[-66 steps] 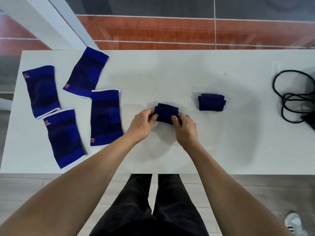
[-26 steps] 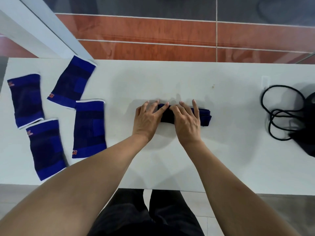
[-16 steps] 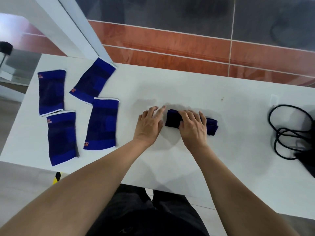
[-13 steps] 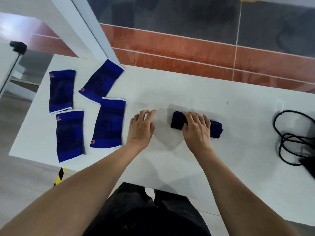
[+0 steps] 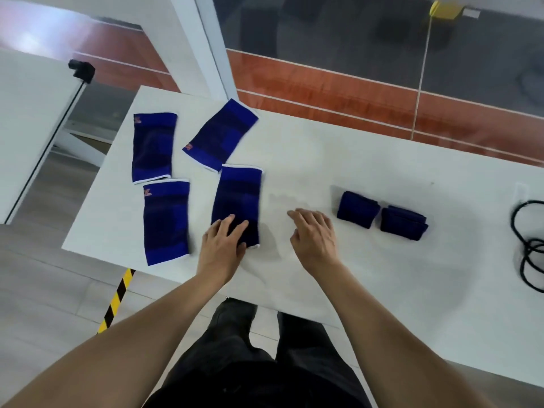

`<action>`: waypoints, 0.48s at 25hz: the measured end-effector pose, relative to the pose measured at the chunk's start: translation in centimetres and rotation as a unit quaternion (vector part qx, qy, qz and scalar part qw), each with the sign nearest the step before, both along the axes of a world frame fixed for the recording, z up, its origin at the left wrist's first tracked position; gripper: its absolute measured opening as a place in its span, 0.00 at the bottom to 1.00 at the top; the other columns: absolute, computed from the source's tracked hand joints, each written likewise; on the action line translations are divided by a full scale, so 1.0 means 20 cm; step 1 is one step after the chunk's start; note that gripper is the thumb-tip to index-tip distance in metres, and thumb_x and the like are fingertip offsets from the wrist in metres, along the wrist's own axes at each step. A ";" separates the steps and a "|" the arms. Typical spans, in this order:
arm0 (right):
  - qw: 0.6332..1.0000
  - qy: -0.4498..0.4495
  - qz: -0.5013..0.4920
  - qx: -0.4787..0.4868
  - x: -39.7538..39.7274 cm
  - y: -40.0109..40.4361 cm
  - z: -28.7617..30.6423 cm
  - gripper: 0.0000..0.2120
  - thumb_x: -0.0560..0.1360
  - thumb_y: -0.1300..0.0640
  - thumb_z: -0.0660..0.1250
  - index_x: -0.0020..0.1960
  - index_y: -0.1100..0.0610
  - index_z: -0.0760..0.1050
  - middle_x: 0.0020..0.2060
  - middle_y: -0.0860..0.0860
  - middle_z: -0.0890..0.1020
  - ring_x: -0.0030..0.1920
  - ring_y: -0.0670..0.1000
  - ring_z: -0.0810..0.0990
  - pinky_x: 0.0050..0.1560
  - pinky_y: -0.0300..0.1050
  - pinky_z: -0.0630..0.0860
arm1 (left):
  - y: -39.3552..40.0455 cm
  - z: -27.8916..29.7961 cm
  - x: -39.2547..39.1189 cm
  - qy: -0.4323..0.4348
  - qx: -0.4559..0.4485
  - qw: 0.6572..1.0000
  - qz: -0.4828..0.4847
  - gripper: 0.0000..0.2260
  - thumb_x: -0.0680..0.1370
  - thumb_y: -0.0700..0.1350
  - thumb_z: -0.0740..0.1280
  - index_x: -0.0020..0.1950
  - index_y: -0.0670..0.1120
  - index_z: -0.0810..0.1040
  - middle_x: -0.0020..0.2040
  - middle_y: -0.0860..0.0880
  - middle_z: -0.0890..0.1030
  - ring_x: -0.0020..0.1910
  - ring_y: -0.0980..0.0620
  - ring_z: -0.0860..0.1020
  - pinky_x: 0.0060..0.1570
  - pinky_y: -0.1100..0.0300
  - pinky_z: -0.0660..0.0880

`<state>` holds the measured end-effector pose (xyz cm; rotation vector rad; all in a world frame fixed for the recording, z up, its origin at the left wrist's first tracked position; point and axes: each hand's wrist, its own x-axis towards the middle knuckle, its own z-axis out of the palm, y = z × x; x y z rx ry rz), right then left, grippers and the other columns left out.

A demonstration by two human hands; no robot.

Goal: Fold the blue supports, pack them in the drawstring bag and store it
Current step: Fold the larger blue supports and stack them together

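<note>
Head view: nearest me, my left hand (image 5: 224, 245) lies flat, fingers straight, on the near end of one unfolded blue support (image 5: 238, 198). My right hand (image 5: 314, 234) hovers relaxed and empty above the white table (image 5: 368, 275). To its right, two folded supports (image 5: 357, 209) (image 5: 404, 222) sit just beside each other. Farther left, three more lie flat (image 5: 165, 220) (image 5: 152, 146) (image 5: 220, 134). Black cord (image 5: 527, 248) coils at the right edge.

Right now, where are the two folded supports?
In the head view, the two folded supports sit side by side right of centre on the table, just beyond the right hand.
</note>
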<state>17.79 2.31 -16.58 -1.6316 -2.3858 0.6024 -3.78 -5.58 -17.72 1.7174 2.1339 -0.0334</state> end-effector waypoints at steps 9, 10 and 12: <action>0.994 -0.085 -0.022 -0.059 -0.24 -0.18 -0.06 0.23 0.79 0.55 0.64 0.73 0.49 0.71 0.70 0.49 0.75 0.73 0.53 0.68 0.76 0.52 0.55 | 0.04 0.05 -0.06 -0.105 0.023 0.991 -0.083 0.20 0.80 0.45 0.66 0.72 0.47 0.71 0.74 0.46 0.69 0.68 0.43 0.69 0.67 0.49 0.69; 0.993 -0.098 -0.039 -0.053 -0.24 -0.19 -0.06 0.23 0.78 0.57 0.64 0.73 0.50 0.71 0.69 0.49 0.76 0.73 0.53 0.68 0.76 0.53 0.55 | 0.03 0.06 -0.12 -0.094 0.043 0.992 -0.076 0.18 0.80 0.44 0.65 0.70 0.47 0.73 0.72 0.46 0.71 0.66 0.42 0.71 0.65 0.49 0.70; 0.991 -0.111 -0.064 -0.042 -0.27 -0.19 -0.05 0.23 0.76 0.60 0.64 0.71 0.52 0.72 0.68 0.52 0.76 0.72 0.55 0.69 0.75 0.54 0.57 | 0.02 0.09 -0.26 -0.056 0.076 0.995 -0.040 0.15 0.79 0.43 0.64 0.66 0.47 0.75 0.67 0.46 0.73 0.63 0.42 0.72 0.62 0.48 0.70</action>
